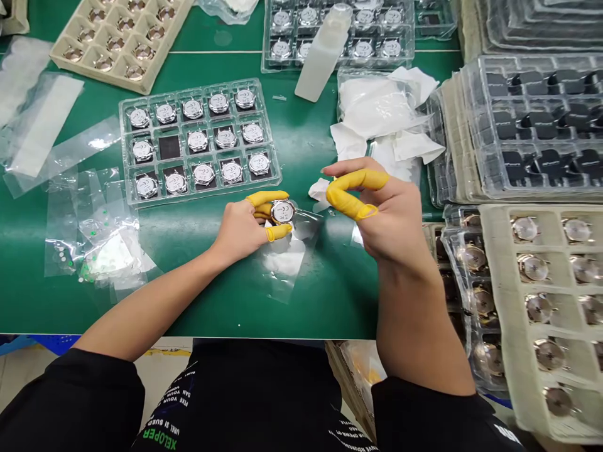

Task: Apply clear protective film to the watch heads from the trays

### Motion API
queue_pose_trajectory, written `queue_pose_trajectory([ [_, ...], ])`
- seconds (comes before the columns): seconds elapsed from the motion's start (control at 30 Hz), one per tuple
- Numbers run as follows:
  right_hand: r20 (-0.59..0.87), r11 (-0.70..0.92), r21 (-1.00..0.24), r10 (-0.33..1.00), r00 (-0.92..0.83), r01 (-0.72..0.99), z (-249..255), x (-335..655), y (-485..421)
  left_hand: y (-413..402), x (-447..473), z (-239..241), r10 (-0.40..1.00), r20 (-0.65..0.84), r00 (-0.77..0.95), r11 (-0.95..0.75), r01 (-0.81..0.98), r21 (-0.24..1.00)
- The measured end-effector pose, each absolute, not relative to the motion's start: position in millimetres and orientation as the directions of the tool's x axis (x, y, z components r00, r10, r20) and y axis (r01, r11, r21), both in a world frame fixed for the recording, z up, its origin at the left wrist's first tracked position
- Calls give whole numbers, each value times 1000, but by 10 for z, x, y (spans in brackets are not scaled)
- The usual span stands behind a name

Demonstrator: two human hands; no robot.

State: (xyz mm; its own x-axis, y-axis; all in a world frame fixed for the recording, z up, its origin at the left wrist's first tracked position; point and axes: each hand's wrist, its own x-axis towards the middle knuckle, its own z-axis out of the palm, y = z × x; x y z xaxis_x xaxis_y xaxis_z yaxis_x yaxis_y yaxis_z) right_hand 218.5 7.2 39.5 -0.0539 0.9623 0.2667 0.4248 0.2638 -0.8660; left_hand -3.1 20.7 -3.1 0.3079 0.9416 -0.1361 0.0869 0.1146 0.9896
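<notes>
Shirt [264, 395], 6 o'clock, nearest my camera | Watch [283, 212], round, no long axis I can discern: clasped by left hand [241, 229], the nearer; 9 o'clock from right hand [396, 207] | Hands apart; right fingertips bunched, contents I cannot tell

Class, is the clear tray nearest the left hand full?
Not quite: the tray has one bare black slot, middle row, second from left; watches sit in the other fourteen.
</notes>
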Motion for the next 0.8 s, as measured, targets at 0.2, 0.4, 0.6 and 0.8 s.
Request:
queue_pose_trajectory([
  [0.2, -121, -121, -977, 993, 13, 174, 231, 1924, 51, 228, -34, -33, 914, -163, 372, 155, 50, 987],
  [0.4, -251, -252, -963, 968, 17, 93, 270, 1801, 17, 241, -34, -29, 918, -161, 362, 152, 52, 987],
  [0.6, -281, -284, -957, 958, 50, 55, 289, 1738, -13, 236, -30, -21, 922, -145, 360, 129, 70, 989],
  [0.8, -293, -298, -953, 950, 107, 43, 238, 1692, -26, 228, -25, -8, 927, -136, 351, 113, 84, 990],
])
